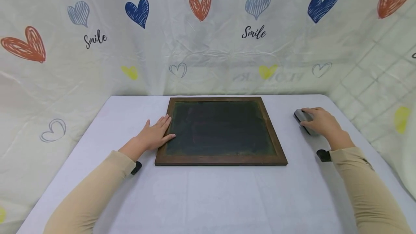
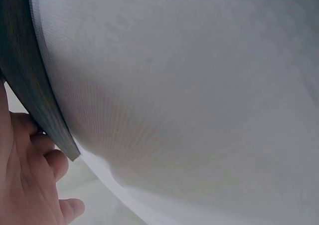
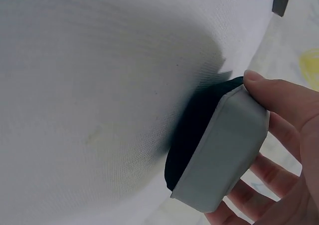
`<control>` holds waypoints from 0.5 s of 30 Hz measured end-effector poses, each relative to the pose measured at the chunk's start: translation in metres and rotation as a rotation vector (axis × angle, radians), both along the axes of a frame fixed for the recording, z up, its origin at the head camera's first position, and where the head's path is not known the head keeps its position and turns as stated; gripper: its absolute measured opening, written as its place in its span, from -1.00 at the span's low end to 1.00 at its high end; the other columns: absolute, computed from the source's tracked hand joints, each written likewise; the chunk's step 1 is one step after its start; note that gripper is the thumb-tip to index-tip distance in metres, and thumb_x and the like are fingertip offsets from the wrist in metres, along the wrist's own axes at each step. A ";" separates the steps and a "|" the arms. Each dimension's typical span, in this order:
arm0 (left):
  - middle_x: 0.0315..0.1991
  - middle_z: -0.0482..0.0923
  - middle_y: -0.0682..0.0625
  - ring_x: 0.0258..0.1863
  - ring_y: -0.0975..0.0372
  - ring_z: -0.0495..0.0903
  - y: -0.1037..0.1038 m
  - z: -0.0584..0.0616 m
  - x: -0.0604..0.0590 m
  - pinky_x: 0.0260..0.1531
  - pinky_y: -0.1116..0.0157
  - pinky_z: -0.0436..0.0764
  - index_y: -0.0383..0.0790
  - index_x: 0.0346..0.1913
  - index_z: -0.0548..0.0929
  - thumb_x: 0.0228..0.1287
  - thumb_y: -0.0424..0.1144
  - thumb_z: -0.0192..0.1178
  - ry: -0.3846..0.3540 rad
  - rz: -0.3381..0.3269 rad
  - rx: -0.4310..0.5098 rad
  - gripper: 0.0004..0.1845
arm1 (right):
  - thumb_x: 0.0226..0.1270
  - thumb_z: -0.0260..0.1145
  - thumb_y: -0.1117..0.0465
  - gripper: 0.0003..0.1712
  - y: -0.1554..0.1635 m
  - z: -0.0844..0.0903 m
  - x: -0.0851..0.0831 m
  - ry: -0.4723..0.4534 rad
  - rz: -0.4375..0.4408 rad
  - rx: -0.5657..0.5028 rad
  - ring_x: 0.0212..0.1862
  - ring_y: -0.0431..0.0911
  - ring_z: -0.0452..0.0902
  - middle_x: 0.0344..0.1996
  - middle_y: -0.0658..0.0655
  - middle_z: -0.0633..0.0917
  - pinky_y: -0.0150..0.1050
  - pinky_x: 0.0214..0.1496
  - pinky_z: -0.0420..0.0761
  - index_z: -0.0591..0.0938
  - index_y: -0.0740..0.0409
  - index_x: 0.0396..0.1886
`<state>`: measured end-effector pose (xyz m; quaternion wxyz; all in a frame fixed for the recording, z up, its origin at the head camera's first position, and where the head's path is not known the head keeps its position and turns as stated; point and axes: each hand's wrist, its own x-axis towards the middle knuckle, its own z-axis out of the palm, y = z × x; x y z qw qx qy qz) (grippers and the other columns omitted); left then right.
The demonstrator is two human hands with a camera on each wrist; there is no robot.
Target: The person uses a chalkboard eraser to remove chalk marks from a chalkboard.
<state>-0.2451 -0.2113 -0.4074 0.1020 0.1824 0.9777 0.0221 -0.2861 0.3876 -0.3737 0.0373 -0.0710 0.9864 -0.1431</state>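
Note:
A blackboard (image 1: pixel 221 127) in a brown wooden frame lies flat on the white-covered table, its dark surface faintly smudged. My left hand (image 1: pixel 153 134) rests on the left side of the frame with fingers spread, the thumb reaching onto the board. In the left wrist view, the fingers lie against the frame's edge (image 2: pixel 35 80). Right of the board, my right hand (image 1: pixel 323 122) grips a grey blackboard eraser (image 1: pixel 305 122) between thumb and fingers. The right wrist view shows the eraser (image 3: pixel 224 150) with its dark felt side facing the tablecloth. Whether the felt touches the cloth I cannot tell.
The white tablecloth (image 1: pixel 208 198) spreads in front of the board and to both sides. A pale curtain (image 1: pixel 221 46) printed with hearts and "Smile" stands behind the table's far edge and at both sides. Dark wrist straps (image 1: pixel 324 155) show at the sleeve cuffs.

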 end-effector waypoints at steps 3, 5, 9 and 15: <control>0.65 -0.20 -0.25 0.61 -0.08 -0.11 -0.001 0.000 -0.001 0.43 -0.35 -0.13 -0.36 0.65 -0.09 0.62 0.23 -0.12 0.003 0.001 0.005 -0.11 | 0.44 0.35 0.14 -0.20 -0.001 0.000 -0.001 -0.003 0.007 0.007 0.33 0.62 0.10 0.35 0.69 0.19 0.50 0.25 0.26 0.27 0.43 0.50; 0.65 -0.20 -0.25 0.61 -0.08 -0.11 -0.002 0.000 -0.001 0.43 -0.36 -0.13 -0.36 0.65 -0.08 0.62 0.23 -0.12 0.002 0.003 0.009 -0.11 | 0.45 0.34 0.11 -0.19 -0.001 0.000 -0.001 -0.009 0.009 0.013 0.34 0.62 0.10 0.36 0.68 0.19 0.50 0.25 0.25 0.26 0.43 0.51; 0.66 -0.22 -0.22 0.62 -0.06 -0.14 -0.002 -0.002 -0.003 0.43 -0.35 -0.13 -0.33 0.65 -0.10 0.62 0.24 -0.14 -0.016 0.010 0.014 -0.11 | 0.49 0.30 0.06 -0.18 -0.002 0.002 -0.001 -0.033 0.006 0.026 0.34 0.63 0.09 0.37 0.68 0.16 0.50 0.25 0.25 0.23 0.42 0.52; 0.65 -0.19 -0.24 0.62 -0.08 -0.14 -0.002 0.003 -0.004 0.43 -0.35 -0.16 -0.33 0.65 -0.07 0.62 0.24 -0.14 -0.039 0.014 0.031 -0.12 | 0.54 0.22 0.01 -0.21 -0.003 0.008 -0.004 -0.016 0.015 0.044 0.37 0.61 0.07 0.38 0.66 0.17 0.48 0.28 0.24 0.24 0.42 0.52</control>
